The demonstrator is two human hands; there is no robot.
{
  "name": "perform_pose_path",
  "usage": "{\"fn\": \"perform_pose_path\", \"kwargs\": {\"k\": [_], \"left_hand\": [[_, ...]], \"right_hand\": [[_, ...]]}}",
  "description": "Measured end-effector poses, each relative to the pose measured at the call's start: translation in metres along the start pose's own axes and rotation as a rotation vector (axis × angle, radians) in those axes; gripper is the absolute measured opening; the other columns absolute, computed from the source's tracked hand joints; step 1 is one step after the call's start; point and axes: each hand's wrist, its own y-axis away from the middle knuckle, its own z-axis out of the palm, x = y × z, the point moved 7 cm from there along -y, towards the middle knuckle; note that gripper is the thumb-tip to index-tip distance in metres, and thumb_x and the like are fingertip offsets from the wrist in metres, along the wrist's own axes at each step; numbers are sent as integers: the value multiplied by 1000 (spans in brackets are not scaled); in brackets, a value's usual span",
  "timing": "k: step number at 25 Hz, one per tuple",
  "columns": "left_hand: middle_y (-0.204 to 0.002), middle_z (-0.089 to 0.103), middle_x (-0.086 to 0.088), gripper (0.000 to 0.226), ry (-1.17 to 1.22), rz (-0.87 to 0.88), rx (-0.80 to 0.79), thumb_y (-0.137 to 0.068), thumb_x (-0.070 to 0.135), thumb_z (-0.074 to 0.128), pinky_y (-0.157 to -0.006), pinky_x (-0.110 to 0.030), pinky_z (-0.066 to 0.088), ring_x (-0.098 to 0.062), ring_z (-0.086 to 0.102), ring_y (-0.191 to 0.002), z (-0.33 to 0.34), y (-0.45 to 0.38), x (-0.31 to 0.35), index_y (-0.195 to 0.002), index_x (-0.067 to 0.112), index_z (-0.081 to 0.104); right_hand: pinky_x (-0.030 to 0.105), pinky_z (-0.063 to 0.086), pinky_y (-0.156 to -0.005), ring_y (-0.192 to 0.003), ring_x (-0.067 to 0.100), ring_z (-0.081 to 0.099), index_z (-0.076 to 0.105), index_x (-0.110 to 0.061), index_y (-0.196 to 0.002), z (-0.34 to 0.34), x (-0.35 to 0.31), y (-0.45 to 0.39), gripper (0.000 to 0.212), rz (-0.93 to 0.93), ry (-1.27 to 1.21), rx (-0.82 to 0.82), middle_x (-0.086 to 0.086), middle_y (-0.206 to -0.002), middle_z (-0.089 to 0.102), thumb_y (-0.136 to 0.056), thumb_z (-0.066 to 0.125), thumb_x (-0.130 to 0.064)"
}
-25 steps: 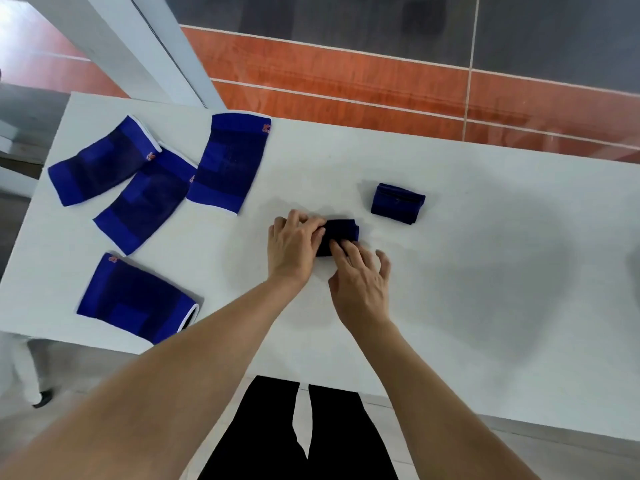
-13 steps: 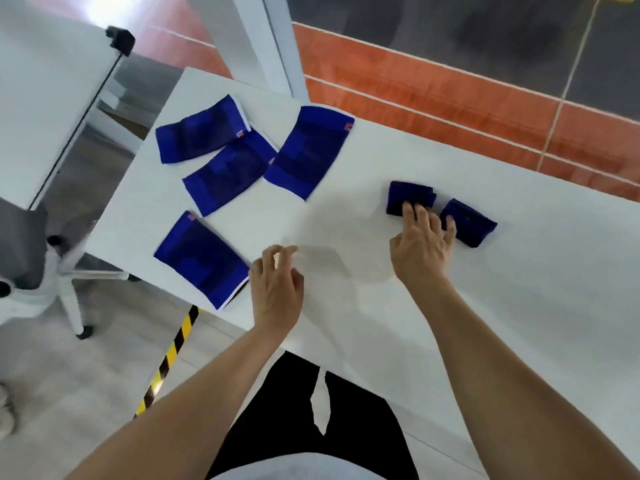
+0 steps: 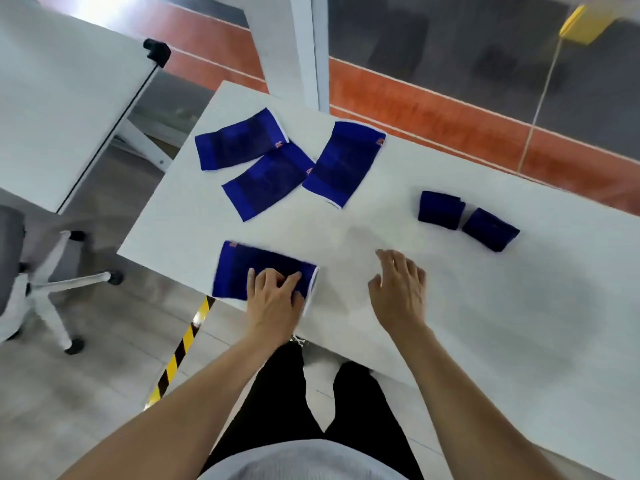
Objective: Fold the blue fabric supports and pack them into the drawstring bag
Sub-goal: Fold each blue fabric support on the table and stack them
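Blue fabric support lies flat near the front left corner of the white table, the left hand pressed on its right end, fingers slightly spread and curled onto the cloth beside its white-trimmed edge. The right hand hovers open over bare tabletop, fingers apart, touching nothing. Three more flat supports overlap further back; two folded supports sit just beside each other at right. Each flat piece is deep blue with a darker centre panel and a small orange mark, its lettering unreadable. Motion blur softens the nearest support's outline.
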Motion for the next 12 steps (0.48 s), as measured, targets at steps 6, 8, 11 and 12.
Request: {"fn": "perform_pose_path", "kwargs": {"k": [6, 8, 11, 12], "left_hand": [[-132, 39, -4, 90, -197, 261, -308, -77, 61, 57, -114, -56, 26, -32, 39, -125, 19, 2, 22, -153, 26, 24], [-139, 36, -4, 93, -214, 300, -310, -77, 61, 62, -117, -58, 21, -33, 34, -132, 21, 5, 19, -154, 26, 21], [-138, 42, -5, 82, -215, 362, -261, -80, 53, 65, -115, -58, 26, -34, 39, -131, 22, 8, 15, -150, 26, 32], [-133, 47, -6, 74, -195, 387, -232, -81, 48, 67, -111, -58, 31, -34, 45, -126, 21, 9, 14, -146, 27, 39]], "right_hand": [[41, 43, -102, -114, 24, 56, 55, -19, -131, 47, -37, 48, 34, 362, -197, -224, 2, -127, 57, -98, 48, -25], [41, 48, -94, -103, 23, 58, 61, -18, -116, 58, -47, 53, 26, 500, -363, -267, 2, -116, 58, -97, 49, -31], [32, 51, -74, -87, 23, 62, 62, -14, -99, 69, -60, 56, 15, 656, -588, -274, 1, -94, 64, -92, 60, -27], [31, 51, -69, -83, 22, 64, 63, -13, -96, 72, -60, 59, 12, 726, -667, -256, 1, -90, 67, -90, 63, -23]]}}
